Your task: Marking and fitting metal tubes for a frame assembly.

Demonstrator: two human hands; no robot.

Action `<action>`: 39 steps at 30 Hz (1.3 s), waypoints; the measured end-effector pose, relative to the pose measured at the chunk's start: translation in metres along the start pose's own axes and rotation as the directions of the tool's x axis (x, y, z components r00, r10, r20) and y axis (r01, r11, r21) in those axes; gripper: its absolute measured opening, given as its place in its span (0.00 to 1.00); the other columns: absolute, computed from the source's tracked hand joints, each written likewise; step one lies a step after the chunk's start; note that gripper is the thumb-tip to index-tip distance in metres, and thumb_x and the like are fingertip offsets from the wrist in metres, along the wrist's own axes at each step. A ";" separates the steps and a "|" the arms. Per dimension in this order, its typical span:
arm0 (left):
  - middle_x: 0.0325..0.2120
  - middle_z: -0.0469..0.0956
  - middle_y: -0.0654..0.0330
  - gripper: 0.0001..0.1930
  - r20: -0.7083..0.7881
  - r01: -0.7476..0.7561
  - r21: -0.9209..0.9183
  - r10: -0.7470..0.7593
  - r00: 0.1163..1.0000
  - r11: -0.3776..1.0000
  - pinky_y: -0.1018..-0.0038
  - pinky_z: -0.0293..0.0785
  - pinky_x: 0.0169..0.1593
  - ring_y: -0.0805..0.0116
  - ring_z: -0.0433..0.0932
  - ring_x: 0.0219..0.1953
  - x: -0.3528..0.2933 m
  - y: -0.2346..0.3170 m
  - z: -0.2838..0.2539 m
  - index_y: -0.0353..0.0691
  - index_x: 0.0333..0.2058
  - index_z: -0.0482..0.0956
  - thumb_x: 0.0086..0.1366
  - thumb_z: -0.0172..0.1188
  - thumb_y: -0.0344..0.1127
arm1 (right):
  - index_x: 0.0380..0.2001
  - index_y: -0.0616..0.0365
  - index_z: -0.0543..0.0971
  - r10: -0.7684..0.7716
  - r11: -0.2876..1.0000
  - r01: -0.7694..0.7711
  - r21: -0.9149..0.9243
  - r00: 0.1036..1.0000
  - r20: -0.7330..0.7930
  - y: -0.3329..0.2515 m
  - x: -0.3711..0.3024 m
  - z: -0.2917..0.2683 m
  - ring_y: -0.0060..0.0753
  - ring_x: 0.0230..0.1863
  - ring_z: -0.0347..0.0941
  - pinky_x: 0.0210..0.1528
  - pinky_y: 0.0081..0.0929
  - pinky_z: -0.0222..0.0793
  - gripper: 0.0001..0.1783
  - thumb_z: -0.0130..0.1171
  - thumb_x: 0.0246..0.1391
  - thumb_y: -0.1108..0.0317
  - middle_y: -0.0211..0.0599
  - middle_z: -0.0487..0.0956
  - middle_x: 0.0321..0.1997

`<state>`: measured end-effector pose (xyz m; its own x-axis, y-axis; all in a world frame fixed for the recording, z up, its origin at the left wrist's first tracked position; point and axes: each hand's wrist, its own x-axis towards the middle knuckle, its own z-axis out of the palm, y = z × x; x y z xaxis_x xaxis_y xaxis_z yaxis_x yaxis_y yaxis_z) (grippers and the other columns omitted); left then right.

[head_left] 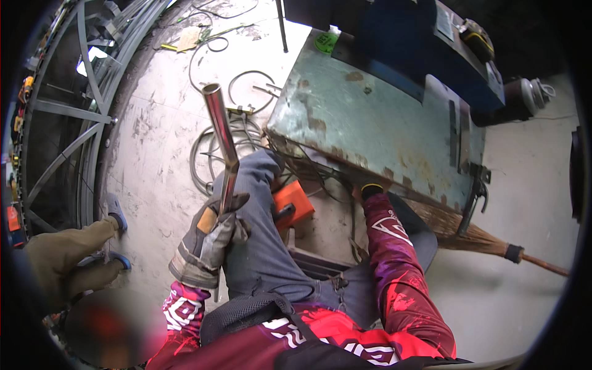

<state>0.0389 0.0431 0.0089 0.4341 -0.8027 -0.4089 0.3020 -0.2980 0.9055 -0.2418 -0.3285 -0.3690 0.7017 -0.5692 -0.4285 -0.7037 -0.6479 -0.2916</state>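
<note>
Stained concrete floor (154,148); steel tube (221,132) upright in gloved left hand (206,243).

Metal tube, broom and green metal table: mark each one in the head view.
metal tube (220,126), head view, on the shiny shaft above the gloved left hand (206,243).
broom (475,237), head view, on the straw bristles.
green metal table (370,120), head view, on its bare worn top.

Bright, even daylight washes the pale concrete floor (154,154) almost to glare and glints off the metal tube (221,132), while shadows stay soft, the fisheye bends straight edges near a black vignetted rim, and a smeared blur sits lower left.
</note>
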 end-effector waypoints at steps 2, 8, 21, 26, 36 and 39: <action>0.25 0.77 0.61 0.35 -0.101 0.041 0.021 -0.039 0.994 0.999 0.70 0.78 0.43 0.69 0.80 0.32 -0.010 0.007 -0.004 0.28 0.65 0.68 0.76 0.57 0.55 | 0.55 0.51 0.81 -0.108 0.992 0.108 0.063 0.994 -0.002 -0.035 0.040 0.020 0.54 0.54 0.83 0.52 0.56 0.76 0.27 0.47 0.68 0.44 0.44 0.85 0.53; 0.20 0.76 0.62 0.40 -0.274 0.124 -0.036 -0.129 0.953 0.992 0.61 0.81 0.43 0.62 0.82 0.29 -0.012 0.010 0.003 0.24 0.61 0.70 0.71 0.62 0.60 | 0.53 0.51 0.82 -0.278 0.944 0.282 0.172 0.959 -0.050 -0.061 0.010 0.052 0.54 0.52 0.83 0.51 0.55 0.77 0.25 0.49 0.66 0.46 0.45 0.86 0.51; 0.18 0.76 0.58 0.38 -0.288 0.262 -0.036 -0.261 0.921 0.965 0.61 0.82 0.40 0.56 0.85 0.29 0.001 0.023 0.013 0.23 0.60 0.71 0.71 0.64 0.58 | 0.48 0.50 0.83 -0.327 0.888 0.392 0.242 0.907 -0.267 0.001 -0.119 0.067 0.54 0.49 0.84 0.49 0.53 0.78 0.21 0.54 0.63 0.49 0.46 0.86 0.47; 0.18 0.76 0.58 0.36 -0.285 0.199 0.035 -0.181 0.941 0.979 0.61 0.81 0.38 0.55 0.84 0.28 0.004 0.018 0.014 0.28 0.61 0.71 0.72 0.62 0.58 | 0.47 0.50 0.84 -0.226 0.933 0.303 0.194 0.913 -0.340 -0.015 -0.102 0.056 0.54 0.48 0.84 0.48 0.52 0.79 0.20 0.55 0.61 0.51 0.46 0.87 0.46; 0.18 0.73 0.62 0.31 -0.254 -0.007 -0.010 0.004 0.967 1.000 0.63 0.81 0.40 0.63 0.80 0.26 -0.006 -0.004 0.009 0.29 0.63 0.69 0.76 0.58 0.52 | 0.43 0.50 0.85 0.031 0.998 0.001 0.066 0.871 -0.490 -0.080 -0.001 0.018 0.54 0.45 0.85 0.46 0.50 0.80 0.17 0.59 0.59 0.53 0.47 0.87 0.43; 0.18 0.73 0.62 0.34 -0.216 -0.049 -0.012 0.046 0.975 0.999 0.63 0.81 0.40 0.65 0.78 0.25 -0.003 -0.007 0.004 0.29 0.65 0.68 0.75 0.59 0.55 | 0.42 0.50 0.86 0.032 0.999 -0.018 0.030 0.837 -0.546 -0.081 -0.014 0.013 0.54 0.44 0.85 0.46 0.49 0.80 0.16 0.60 0.58 0.54 0.48 0.87 0.42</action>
<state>0.0322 0.0452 0.0045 0.6208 -0.6847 -0.3819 0.2904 -0.2516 0.9232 -0.1959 -0.2614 -0.3506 0.6260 -0.7735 0.0988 -0.7195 -0.6218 -0.3094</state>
